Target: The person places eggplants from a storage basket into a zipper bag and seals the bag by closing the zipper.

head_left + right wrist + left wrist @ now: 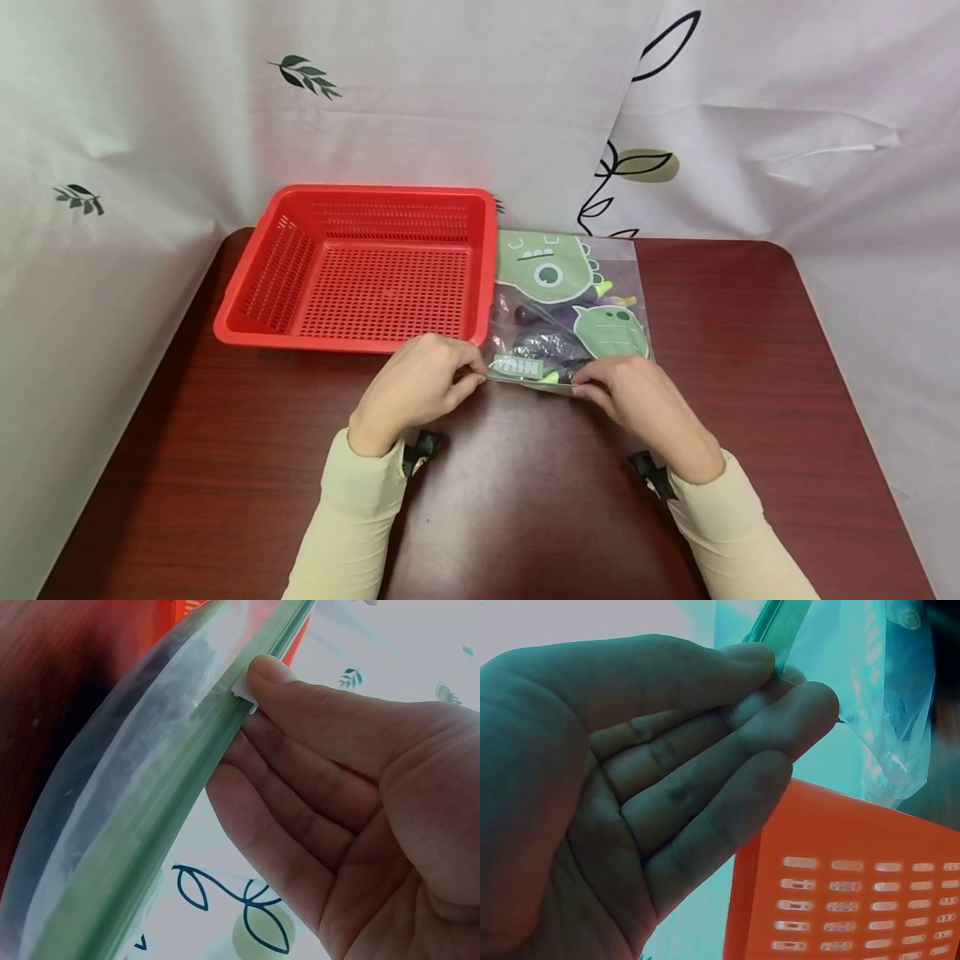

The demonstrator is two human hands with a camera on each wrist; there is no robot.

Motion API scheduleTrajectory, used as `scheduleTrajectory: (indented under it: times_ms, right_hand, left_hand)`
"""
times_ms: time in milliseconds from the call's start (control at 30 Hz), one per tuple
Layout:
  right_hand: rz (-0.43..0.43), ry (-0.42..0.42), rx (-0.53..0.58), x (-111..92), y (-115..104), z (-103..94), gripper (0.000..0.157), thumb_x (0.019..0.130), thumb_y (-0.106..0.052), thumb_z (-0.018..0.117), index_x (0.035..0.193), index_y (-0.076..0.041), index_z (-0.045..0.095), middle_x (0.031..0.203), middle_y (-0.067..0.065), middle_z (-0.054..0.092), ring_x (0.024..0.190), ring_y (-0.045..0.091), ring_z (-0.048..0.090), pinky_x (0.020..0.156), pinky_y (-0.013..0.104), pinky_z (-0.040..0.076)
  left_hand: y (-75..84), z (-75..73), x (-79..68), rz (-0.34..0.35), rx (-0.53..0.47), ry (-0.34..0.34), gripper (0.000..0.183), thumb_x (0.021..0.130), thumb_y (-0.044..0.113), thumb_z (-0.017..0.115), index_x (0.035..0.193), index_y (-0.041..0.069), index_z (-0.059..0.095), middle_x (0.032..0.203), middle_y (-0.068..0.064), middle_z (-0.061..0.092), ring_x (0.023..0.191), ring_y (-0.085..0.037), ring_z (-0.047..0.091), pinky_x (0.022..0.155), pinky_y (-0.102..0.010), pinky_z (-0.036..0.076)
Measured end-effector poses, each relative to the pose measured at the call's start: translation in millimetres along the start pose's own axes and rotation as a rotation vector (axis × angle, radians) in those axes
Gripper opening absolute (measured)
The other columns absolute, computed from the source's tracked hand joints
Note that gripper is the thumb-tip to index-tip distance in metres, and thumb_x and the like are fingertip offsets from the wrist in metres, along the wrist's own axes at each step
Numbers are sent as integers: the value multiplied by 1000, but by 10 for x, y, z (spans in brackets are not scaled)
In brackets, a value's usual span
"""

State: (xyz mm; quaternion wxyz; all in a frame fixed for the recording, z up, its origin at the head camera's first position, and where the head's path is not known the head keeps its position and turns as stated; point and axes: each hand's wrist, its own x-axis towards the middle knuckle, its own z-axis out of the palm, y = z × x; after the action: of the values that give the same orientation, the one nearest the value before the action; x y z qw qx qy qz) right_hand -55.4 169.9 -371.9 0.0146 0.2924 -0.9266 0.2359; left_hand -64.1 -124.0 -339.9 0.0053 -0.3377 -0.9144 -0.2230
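Observation:
A clear zip bag [551, 275] with green cartoon prints lies flat on the table, its zip edge toward me. Dark purple, eggplant-like things [553, 346] with bright green and yellow ends show through the plastic. My left hand [423, 379] pinches the near-left end of the zip edge between thumb and fingers. At the right part of that edge, my right hand [648, 408] pinches a small white slider [244, 696] on the green zip strip [150, 825], as the right wrist view shows. In the left wrist view the strip's end [787, 634] sits between the thumb and fingertips.
A red perforated plastic basket [483, 258] with nothing in it stands left of the bag, right against its left side. The brown wooden table [225, 467] reaches back to a white leaf-patterned cloth [420, 100], which hangs behind and at both sides.

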Motion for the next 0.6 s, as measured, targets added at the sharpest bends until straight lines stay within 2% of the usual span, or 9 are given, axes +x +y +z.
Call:
scheduleTrajectory:
  times_ms: [200, 600]
  right_hand:
    - [29, -8, -3, -28, 19, -3, 6, 85, -14, 80, 89, -19, 79, 82, -13, 72, 77, 11, 69, 73, 40, 55]
    - [31, 5, 1, -50, 56, -13, 7, 84, -14, 81, 87, -19, 79, 80, -14, 70, 74, 10, 67, 71, 40, 54]
  left_hand:
    - [-2, 6, 0, 0, 6, -2, 10, 85, 12, 75, 82, 21, 74, 77, 15, 67, 69, -3, 62, 66, -28, 51]
    - [9, -2, 2, 1, 11, -3, 11, 85, 12, 76, 81, 22, 74, 77, 15, 67, 69, -3, 61, 65, -28, 50]
